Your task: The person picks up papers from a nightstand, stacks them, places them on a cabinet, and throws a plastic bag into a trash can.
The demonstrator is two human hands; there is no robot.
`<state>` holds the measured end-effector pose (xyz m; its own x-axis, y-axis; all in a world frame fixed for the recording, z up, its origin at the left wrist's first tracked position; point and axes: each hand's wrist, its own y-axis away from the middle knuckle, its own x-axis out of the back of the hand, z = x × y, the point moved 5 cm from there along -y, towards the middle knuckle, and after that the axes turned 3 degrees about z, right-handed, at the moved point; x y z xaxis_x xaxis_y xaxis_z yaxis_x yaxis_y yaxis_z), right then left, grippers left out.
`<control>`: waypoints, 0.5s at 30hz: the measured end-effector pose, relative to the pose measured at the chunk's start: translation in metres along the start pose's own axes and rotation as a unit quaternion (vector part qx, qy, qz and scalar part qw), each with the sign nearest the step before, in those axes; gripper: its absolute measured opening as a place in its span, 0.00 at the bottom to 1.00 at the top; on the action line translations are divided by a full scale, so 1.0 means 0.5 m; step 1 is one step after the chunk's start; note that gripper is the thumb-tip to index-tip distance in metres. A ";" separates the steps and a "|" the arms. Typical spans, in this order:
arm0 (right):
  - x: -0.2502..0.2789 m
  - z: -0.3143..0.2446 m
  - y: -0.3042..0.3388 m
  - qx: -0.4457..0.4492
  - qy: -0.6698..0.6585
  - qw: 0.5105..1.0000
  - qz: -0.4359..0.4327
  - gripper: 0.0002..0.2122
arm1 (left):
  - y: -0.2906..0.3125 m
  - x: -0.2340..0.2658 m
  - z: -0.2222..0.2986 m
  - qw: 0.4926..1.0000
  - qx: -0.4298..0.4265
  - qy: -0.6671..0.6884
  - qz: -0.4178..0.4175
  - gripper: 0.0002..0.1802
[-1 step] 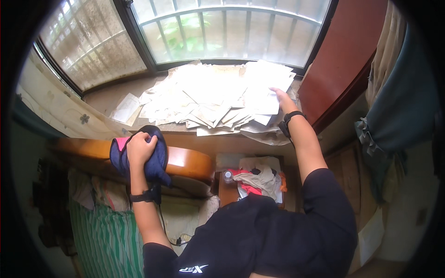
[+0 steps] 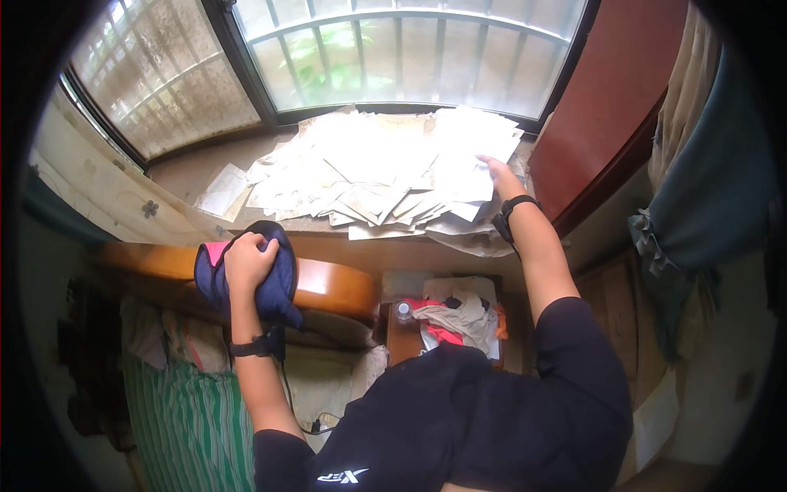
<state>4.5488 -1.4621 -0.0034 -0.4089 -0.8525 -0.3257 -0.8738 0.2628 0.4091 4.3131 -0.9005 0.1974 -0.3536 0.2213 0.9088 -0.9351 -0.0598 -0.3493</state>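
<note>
In the head view, I find the left hand (image 2: 250, 261) closed in a fist on a bunched navy cloth (image 2: 284, 287) with a pink patch. The cloth lies over the curved wooden headboard (image 2: 336, 287), on the near left side of the windowsill (image 2: 176, 174).

I find the right hand (image 2: 503, 179) at the right end of the sill, partly curled, with its fingers over the edge of a white sheet (image 2: 466, 168). Whether it pinches that sheet or merely rests on it, I cannot tell from my station. The sheet lies at the right of a loose, overlapping pile of papers (image 2: 352, 180), the top overexposed.

Beyond the pile, at the far side, I record a barred window (image 2: 410, 61). Near centre, a small nightstand (image 2: 402, 348) bears a clear bottle (image 2: 403, 312) and, right of it, crumpled clothes (image 2: 469, 324). Green striped bedding (image 2: 193, 418) lies near left.
</note>
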 end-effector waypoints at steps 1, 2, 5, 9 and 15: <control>-0.020 0.012 0.000 -0.006 0.002 1.000 -0.006 0.17 | 0.004 0.004 -0.003 1.000 0.000 0.003 0.009 0.21; -0.037 0.014 0.019 0.023 0.069 0.994 0.076 0.16 | 0.014 0.006 -0.013 1.000 0.010 -0.003 0.010 0.21; -0.087 0.007 0.090 0.078 0.207 0.957 0.187 0.16 | 0.022 -0.011 -0.031 1.000 0.026 -0.015 -0.008 0.21; -0.083 -0.053 0.165 0.153 0.305 0.910 0.236 0.18 | 0.023 -0.007 -0.021 0.999 0.037 -0.003 -0.005 0.21; 0.029 -0.116 0.172 0.229 0.357 0.874 0.239 0.16 | 0.013 -0.009 -0.024 0.999 0.036 -0.008 -0.011 0.20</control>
<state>4.4828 -1.4778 0.0764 -0.6304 -0.6183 0.4693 -0.7291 0.6792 -0.0845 4.3086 -0.8900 0.1882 -0.3331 0.2084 0.9196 -0.9416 -0.1256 -0.3125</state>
